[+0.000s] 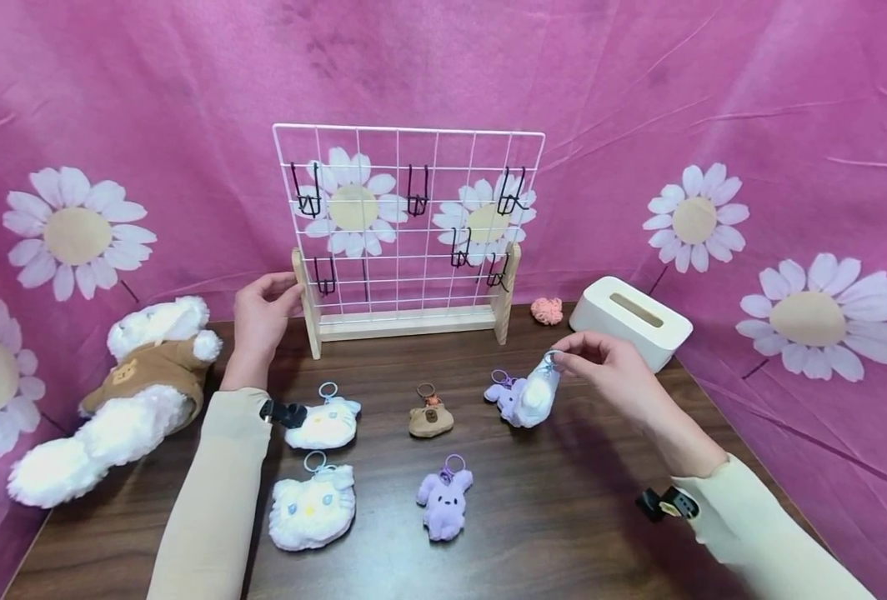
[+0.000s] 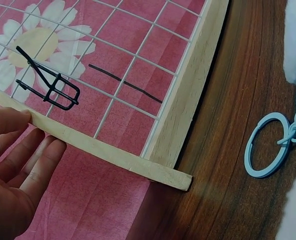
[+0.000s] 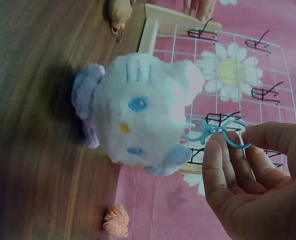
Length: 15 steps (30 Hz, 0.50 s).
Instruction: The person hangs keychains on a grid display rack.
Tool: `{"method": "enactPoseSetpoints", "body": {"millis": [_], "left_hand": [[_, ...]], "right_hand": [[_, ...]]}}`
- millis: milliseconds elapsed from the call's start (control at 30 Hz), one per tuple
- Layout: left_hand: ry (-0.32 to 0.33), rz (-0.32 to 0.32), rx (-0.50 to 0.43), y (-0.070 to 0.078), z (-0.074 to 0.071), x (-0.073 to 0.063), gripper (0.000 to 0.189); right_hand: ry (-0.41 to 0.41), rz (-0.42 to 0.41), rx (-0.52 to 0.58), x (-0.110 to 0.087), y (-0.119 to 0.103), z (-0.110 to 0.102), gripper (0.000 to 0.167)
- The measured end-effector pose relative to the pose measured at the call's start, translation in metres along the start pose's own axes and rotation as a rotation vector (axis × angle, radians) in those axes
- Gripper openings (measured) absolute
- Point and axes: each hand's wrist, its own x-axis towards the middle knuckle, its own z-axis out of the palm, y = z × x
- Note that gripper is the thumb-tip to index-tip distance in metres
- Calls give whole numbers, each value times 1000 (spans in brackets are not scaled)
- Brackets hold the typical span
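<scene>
My left hand [image 1: 258,323] pinches the wooden side post [image 2: 88,142] of a white wire grid rack [image 1: 406,325], thumb on one face and fingers on the other. Black wire hooks [image 2: 63,92] hang on the grid. My right hand [image 1: 614,375] pinches the blue ring [image 3: 236,134] of a white plush cat keychain [image 3: 138,107]. In the head view that cat hangs with its back showing, partly covering a purple plush keychain [image 1: 502,397]; whether the two touch, I cannot tell.
On the table lie two white cat keychains [image 1: 323,425], a brown plush keychain [image 1: 430,421] and another purple one [image 1: 444,504]. A white plush toy in a brown top [image 1: 154,371] lies at left. A coral bundle [image 1: 547,311] and a white tissue box [image 1: 627,321] are at back right.
</scene>
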Motion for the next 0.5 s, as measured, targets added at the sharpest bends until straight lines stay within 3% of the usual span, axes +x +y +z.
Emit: {"method": "enactPoseSetpoints", "body": {"millis": [400, 500], "left_hand": [[-8, 10, 12, 1, 0, 1, 35], [-7, 6, 17, 0, 0, 1, 35]], "right_hand": [[65, 15, -30, 39, 4, 6, 28], [78, 11, 12, 50, 7, 9, 29]]}}
